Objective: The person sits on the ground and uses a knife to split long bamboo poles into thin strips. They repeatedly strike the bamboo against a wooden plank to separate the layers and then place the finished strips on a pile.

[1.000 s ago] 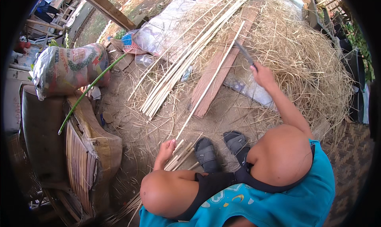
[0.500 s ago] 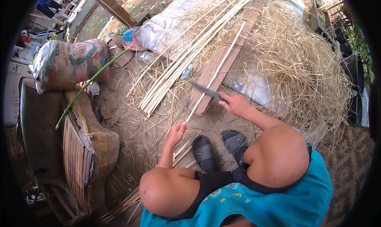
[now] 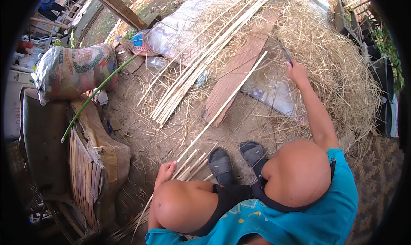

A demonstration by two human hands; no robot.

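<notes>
My left hand [image 3: 166,172] is closed round the lower part of a long pale strip, likely split bamboo [image 3: 222,104], beside my left knee. The strip slants up and away to the right, passing over a reddish-brown wooden board [image 3: 233,73]. Out to the right, my right hand [image 3: 297,72] grips a knife [image 3: 284,50], its dark blade pointing away over the edge of a heap of thin shavings [image 3: 329,73]. Blade and strip are apart. Several more pale strips [image 3: 188,84] lie in a bundle left of the board, and others [image 3: 195,165] lie by my left foot.
At the left lie a stuffed printed sack [image 3: 81,71], a green stalk [image 3: 100,88] and a worn seat with wooden slats [image 3: 83,172]. A wooden post [image 3: 115,7] slants at the upper left. Woven matting [image 3: 376,180] covers the ground at the right.
My left hand has drawn the strip back toward my left knee. My right hand has swung away to the upper right with the knife, off the strip.
</notes>
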